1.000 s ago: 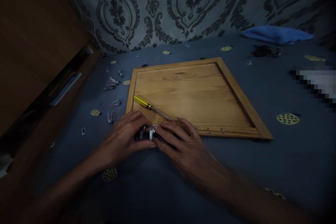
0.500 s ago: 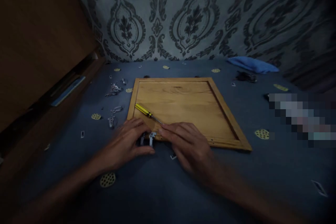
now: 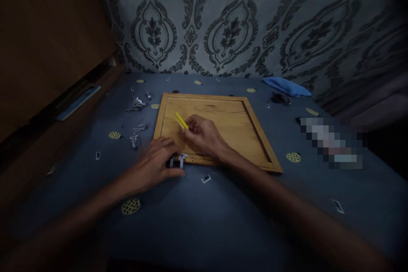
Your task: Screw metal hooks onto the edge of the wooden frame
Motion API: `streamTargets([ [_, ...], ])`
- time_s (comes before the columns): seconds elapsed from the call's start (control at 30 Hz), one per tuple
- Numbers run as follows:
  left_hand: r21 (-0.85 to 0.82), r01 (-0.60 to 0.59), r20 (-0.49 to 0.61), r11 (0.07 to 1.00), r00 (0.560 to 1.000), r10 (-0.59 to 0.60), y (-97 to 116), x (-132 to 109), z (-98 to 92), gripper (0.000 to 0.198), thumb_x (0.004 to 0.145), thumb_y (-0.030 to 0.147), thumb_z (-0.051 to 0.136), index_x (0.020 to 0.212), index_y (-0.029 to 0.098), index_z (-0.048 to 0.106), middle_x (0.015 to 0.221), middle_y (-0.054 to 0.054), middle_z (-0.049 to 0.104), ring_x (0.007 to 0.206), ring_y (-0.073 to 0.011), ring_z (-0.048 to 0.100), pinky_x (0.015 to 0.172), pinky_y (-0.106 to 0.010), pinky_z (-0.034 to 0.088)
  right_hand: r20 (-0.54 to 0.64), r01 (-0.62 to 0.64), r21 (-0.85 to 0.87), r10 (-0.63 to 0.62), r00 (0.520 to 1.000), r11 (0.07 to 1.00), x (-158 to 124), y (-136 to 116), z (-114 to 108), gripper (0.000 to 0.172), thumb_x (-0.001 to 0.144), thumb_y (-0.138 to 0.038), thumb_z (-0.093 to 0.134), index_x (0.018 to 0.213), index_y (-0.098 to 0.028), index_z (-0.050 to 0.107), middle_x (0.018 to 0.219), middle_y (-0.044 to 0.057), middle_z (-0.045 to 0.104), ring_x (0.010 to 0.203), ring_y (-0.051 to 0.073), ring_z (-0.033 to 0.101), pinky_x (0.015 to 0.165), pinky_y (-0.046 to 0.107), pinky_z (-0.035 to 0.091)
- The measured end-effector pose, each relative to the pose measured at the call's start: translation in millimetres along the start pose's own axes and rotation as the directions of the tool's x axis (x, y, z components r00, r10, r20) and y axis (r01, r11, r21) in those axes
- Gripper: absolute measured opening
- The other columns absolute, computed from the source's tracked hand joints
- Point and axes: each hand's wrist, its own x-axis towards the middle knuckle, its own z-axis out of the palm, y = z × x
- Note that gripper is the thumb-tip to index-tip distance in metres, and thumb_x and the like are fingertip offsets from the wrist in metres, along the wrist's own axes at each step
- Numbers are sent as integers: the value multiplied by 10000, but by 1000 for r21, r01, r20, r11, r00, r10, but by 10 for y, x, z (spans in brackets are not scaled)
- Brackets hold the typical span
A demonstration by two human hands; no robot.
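Observation:
A square wooden panel (image 3: 229, 114) with a raised rim lies flat on the blue patterned surface. My right hand (image 3: 204, 136) rests over its near left part with the fingers closed round a yellow-handled screwdriver (image 3: 181, 120); the shaft is hidden under the hand. My left hand (image 3: 156, 163) sits at the panel's near left corner, curled on a small metal hinge (image 3: 178, 160) that lies against the panel's edge.
Loose metal hinge parts (image 3: 137, 103) lie left of the panel, more of them (image 3: 135, 134) nearer me. A small label (image 3: 206, 178) lies just in front. A blue cloth (image 3: 287, 86) is at the back right. A wooden cabinet (image 3: 47, 51) stands on the left.
My right hand left the hinge, reached onto the panel and took hold of the screwdriver, lifting its handle. My left hand stayed on the hinge. The camera view shifted right.

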Motion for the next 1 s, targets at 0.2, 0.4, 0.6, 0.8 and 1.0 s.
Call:
streamTargets([
  [0.2, 31, -10, 8, 999, 1000, 10, -20, -19, -5, 347, 897, 453, 757, 1087, 190, 635, 1057, -46, 646, 1041, -257, 612, 878, -386, 488, -192, -75, 310, 140, 971, 948, -445, -158, -378, 224, 963, -434, 574, 905, -218, 572, 734, -45, 556, 495, 102, 560, 504, 265, 504],
  [0.4, 23, -3, 4, 1000, 1000, 3, -22, -31, -8, 397, 899, 526, 724, 1098, 194, 636, 1052, -50, 643, 1029, -252, 613, 862, -375, 492, -244, -76, 552, 249, 937, 830, -744, -284, -334, 301, 911, -510, 711, 890, -235, 591, 768, -44, 606, 522, 114, 625, 583, 295, 569],
  [0.6, 6, 7, 15, 1000, 1000, -7, 10, -20, -44, 415, 894, 549, 720, 1097, 194, 650, 1052, -54, 654, 1011, -250, 618, 865, -378, 502, -253, -54, 428, 177, 951, 902, -805, -378, -259, 275, 956, -536, 667, 969, -280, 566, 766, -2, 696, 676, 216, 734, 701, 400, 626],
  [0.8, 2, 19, 20, 1000, 1000, -19, 15, -14, -50, 406, 891, 561, 714, 1083, 213, 636, 1052, -45, 648, 1015, -252, 611, 881, -396, 508, -238, -15, 408, 122, 964, 913, -837, -368, -202, 208, 980, -461, 649, 1001, -273, 562, 768, -5, 720, 694, 212, 757, 670, 373, 631],
  [1.0, 5, -2, -5, 1000, 1000, 2, -13, -23, -18, 412, 895, 578, 700, 1077, 214, 633, 1029, -39, 637, 992, -242, 604, 865, -386, 501, -244, 3, 401, 103, 964, 916, -831, -355, -181, 147, 979, -374, 634, 1013, -255, 554, 758, -17, 714, 686, 192, 758, 660, 335, 625],
])
